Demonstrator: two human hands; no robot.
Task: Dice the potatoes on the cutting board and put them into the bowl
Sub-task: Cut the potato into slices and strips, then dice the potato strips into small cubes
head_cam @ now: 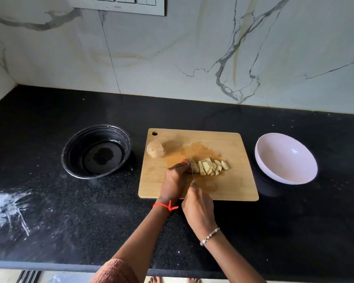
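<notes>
Right hand (pixel 198 203) grips the knife (pixel 191 168), blade down in the cut potato (pixel 209 166). Left hand's (pixel 175 179) bent fingers seemingly pin its hidden end. Potato half (pixel 155 149) lies behind on the cutting board (pixel 233 186), pink bowl (pixel 285 158) to the right.

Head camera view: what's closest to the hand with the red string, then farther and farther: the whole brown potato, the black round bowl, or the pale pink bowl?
1. Whole brown potato, on the wooden cutting board, just beyond the left hand.
2. Black round bowl, left of the board.
3. Pale pink bowl, right of the board, farthest.
</notes>
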